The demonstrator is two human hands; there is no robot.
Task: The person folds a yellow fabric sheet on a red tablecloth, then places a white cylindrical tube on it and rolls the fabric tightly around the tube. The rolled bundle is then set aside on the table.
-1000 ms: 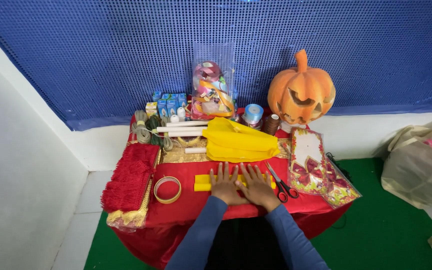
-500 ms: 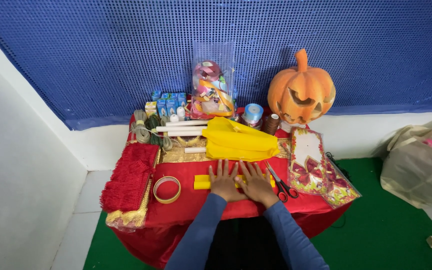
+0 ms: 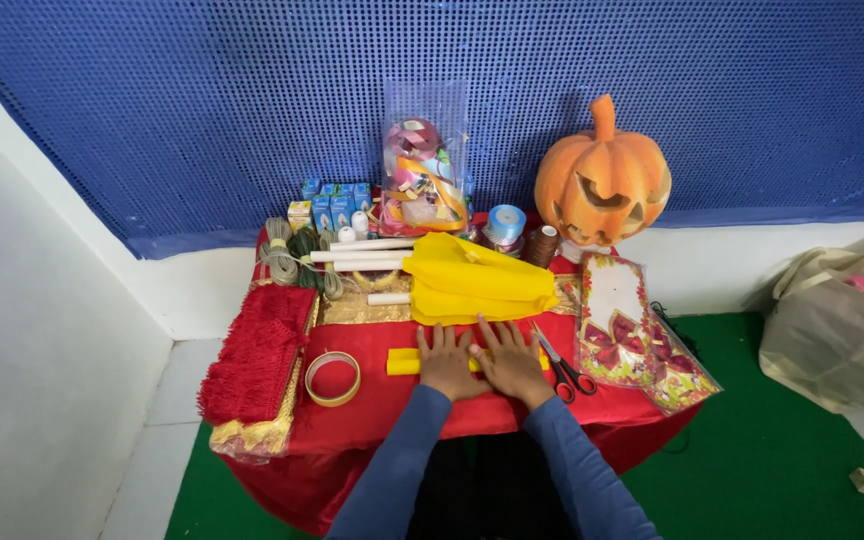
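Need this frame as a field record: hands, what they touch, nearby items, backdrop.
left hand: flat, palm down, on the yellow strip
right hand: flat, palm down, on the same strip, beside the left
yellow strip: lies crosswise on the red tablecloth
scissors: just right of the right hand, untouched
tape roll: left of the hands
yellow fabric: folded, behind the hands
pumpkin: back right, against the blue mesh wall

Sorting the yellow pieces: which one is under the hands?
The narrow yellow strip on the red cloth, pressed flat by both hands; the larger folded yellow fabric lies untouched beyond them.
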